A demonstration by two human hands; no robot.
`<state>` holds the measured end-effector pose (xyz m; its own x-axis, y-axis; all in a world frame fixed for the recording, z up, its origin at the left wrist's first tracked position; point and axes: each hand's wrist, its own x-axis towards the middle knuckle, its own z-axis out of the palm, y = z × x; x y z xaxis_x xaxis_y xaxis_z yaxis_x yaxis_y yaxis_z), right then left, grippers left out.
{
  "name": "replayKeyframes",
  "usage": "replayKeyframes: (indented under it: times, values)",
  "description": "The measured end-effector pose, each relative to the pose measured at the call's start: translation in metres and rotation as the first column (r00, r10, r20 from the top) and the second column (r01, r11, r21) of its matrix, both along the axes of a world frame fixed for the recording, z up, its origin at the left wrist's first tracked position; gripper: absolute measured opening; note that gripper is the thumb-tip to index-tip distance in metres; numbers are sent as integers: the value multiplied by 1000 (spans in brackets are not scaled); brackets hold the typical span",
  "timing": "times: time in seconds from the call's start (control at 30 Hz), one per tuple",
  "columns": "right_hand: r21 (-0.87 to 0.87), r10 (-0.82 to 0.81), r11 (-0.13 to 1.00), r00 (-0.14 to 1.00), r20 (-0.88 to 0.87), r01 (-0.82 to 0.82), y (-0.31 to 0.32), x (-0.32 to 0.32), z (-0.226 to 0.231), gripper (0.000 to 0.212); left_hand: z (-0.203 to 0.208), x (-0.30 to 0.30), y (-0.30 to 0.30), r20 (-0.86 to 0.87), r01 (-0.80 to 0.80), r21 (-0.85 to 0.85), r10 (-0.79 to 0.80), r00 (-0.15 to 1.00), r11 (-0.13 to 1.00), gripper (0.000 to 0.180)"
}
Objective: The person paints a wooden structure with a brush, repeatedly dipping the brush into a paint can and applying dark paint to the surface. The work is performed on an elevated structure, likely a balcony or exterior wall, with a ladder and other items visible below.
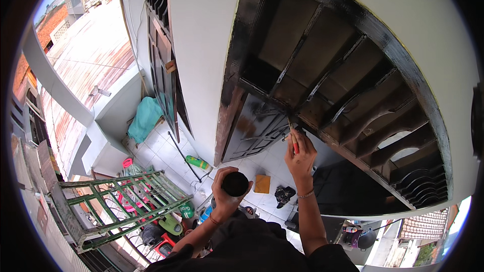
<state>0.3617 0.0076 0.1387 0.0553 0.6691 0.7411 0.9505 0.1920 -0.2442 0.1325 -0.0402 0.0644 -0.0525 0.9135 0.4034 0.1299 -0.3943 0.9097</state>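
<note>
My left hand (224,204) is wrapped round a small cup of black paint (235,184), its dark round top facing up. Pinched in my right hand (301,158) is a slim paintbrush (295,146) with red on its handle. The brush tip reaches the lower rail of a dark wooden transom frame (322,133); whether it touches is too small to tell. Several upright slats (315,78) cross the transom. Those at the left look black and glossy, while some at the right are brown and wavy-edged. Below the rail hangs a dark door panel (254,123).
A green ladder (126,204) leans at the lower left, above a clutter of tools and containers. On the white tiled floor (242,166) lie a green bottle (197,162), a yellowish square piece (261,184) and a dark crumpled item (285,196). A teal cloth (144,119) covers something by the wall.
</note>
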Motion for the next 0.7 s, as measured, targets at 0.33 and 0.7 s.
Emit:
replayKeyframes:
  times: [0.33,0.7]
  values:
    - [-5,7,1000,1000,-4,-7,-4,22,-1,21,1,10,-10,-9,7,-1,-7,1000,1000,54]
    - [-6,9,1000,1000,10,-9,2,10,35,23,9,-2,-6,4,3,-34,-3,1000,999,55]
